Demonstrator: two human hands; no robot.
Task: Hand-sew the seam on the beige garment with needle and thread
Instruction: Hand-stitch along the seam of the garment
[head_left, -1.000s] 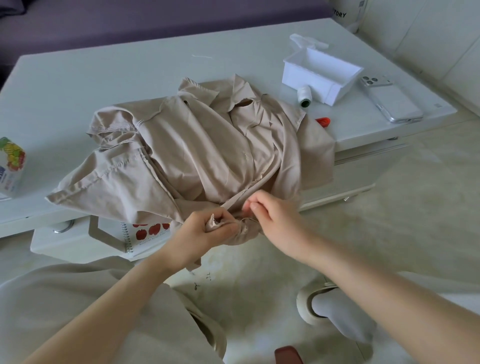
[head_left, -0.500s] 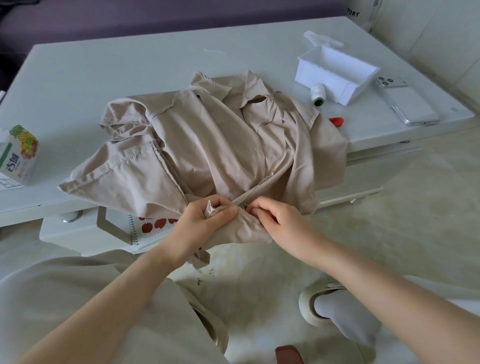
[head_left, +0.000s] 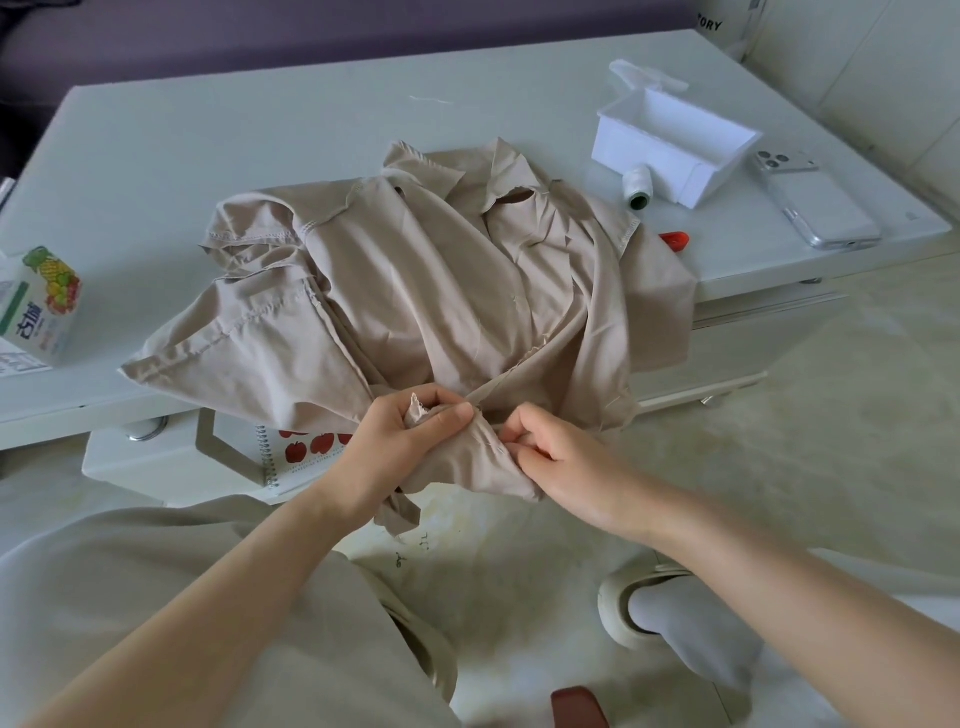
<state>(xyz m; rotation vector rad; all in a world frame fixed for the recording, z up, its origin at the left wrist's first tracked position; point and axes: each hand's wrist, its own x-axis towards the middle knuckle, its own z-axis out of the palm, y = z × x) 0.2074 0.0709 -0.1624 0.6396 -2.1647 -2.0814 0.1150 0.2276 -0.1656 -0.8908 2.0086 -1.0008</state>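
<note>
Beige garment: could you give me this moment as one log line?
left hand: grips bunched edge of beige cloth garment | right hand: pinches fabric beside it | needle: not discernible | white thread spool: on white table

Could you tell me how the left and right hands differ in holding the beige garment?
The left hand grips a bunched fold in its fist; the right hand pinches cloth with its fingertips. A frayed edge pokes from the left hand, none from the right hand. Both hold the beige garment.

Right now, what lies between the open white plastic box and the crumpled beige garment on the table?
Head view: a white thread spool with a dark green end lies there on its side, beside the box.
</note>
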